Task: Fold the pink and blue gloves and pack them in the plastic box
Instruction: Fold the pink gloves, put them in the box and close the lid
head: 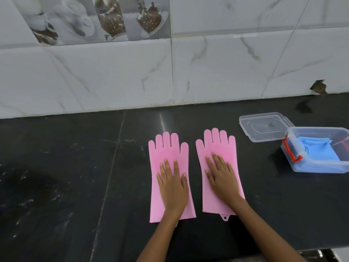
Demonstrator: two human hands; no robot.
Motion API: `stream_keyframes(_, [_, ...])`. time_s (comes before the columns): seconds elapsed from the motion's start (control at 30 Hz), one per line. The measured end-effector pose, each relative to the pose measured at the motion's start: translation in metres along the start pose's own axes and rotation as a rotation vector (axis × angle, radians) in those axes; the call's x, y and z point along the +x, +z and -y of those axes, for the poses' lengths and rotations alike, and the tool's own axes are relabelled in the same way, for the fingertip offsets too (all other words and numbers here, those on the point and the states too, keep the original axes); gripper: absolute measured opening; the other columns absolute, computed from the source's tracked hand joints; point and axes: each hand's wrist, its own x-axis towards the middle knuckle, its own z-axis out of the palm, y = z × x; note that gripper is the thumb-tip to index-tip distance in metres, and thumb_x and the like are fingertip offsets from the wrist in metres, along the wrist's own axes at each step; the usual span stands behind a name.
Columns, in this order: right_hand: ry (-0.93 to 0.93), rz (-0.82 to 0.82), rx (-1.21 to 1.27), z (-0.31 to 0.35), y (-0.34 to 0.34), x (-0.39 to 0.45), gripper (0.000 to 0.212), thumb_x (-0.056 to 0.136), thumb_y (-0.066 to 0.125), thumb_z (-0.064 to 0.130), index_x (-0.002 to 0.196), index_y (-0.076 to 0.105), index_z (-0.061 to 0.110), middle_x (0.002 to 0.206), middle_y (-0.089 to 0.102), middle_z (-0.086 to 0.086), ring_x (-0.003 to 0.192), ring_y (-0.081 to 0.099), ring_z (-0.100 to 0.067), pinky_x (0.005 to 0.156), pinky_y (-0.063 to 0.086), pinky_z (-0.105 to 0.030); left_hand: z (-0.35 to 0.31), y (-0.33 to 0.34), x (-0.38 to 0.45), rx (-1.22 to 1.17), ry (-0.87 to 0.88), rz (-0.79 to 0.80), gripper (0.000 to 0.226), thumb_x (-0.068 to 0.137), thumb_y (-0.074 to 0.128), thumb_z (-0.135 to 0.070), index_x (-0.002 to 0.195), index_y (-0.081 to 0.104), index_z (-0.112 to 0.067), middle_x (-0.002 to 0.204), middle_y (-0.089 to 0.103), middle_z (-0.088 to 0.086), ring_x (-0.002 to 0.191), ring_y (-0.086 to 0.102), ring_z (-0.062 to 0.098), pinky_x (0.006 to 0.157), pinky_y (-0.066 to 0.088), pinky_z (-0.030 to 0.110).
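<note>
Writing: none legible anywhere. Left hand (172,183) flat, fingers spread, palm down on left pink glove (168,154); right hand (221,176) likewise on right pink glove (217,146). Blue gloves (319,150) inside plastic box (321,167), lid (263,127) beside it.

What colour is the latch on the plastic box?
Orange-red latch, on the box end nearest the gloves; head view.

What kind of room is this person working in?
Most likely a home kitchen. The dark stone counter meets a tiled wall, and some tiles carry pictures of cups and coffee beans. Pink washing-up gloves lie flat on it.
</note>
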Motion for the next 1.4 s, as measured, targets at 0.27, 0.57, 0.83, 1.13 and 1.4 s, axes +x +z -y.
stream_keyframes(0.27, [-0.029,0.026,-0.021,-0.005,-0.003,0.003,0.051,0.099,0.024,0.04,0.147,0.007,0.036,0.159,0.003,0.005,0.147,0.001,-0.016,0.118,0.002,-0.038,-0.009,0.004,0.004,-0.018,0.083,0.0,0.055,0.102,0.025,-0.037,0.149,-0.003,-0.032,0.16,-0.006,0.007,0.147,-0.009,0.029,0.115,-0.01,0.043])
stream_keyframes(0.57, [-0.059,0.029,-0.037,-0.011,-0.002,0.006,0.051,0.099,0.024,0.041,0.148,0.008,0.035,0.159,0.005,0.005,0.147,0.004,-0.017,0.119,0.004,-0.038,-0.025,0.009,0.022,-0.025,0.025,-0.002,0.055,0.101,0.027,-0.036,0.151,0.005,-0.03,0.16,-0.001,0.011,0.147,-0.004,0.032,0.117,-0.006,0.045])
stream_keyframes(0.83, [-0.082,0.054,-0.062,-0.015,-0.006,0.016,0.052,0.099,0.021,0.042,0.148,0.006,0.035,0.159,0.003,0.006,0.147,0.002,-0.016,0.119,0.004,-0.038,-0.025,0.01,0.018,-0.016,0.022,-0.006,0.055,0.101,0.023,-0.037,0.151,0.001,-0.03,0.16,-0.004,0.011,0.148,-0.005,0.029,0.118,-0.007,0.041])
stream_keyframes(1.13, [-0.082,0.063,-0.059,-0.016,-0.006,0.016,0.052,0.099,0.02,0.042,0.148,0.005,0.036,0.159,0.001,0.006,0.147,0.001,-0.015,0.119,0.002,-0.038,-0.026,0.009,0.013,-0.001,0.019,-0.002,0.055,0.101,0.022,-0.037,0.151,-0.002,-0.03,0.16,-0.007,0.011,0.148,-0.007,0.028,0.118,-0.007,0.042])
stream_keyframes(1.4, [-0.091,0.053,-0.043,-0.017,-0.006,0.016,0.051,0.099,0.021,0.042,0.148,0.008,0.036,0.159,0.004,0.007,0.147,0.002,-0.014,0.119,0.003,-0.038,-0.026,0.01,0.013,-0.012,0.029,-0.013,0.055,0.101,0.023,-0.037,0.152,0.003,-0.029,0.16,-0.004,0.012,0.148,-0.005,0.03,0.118,-0.007,0.042])
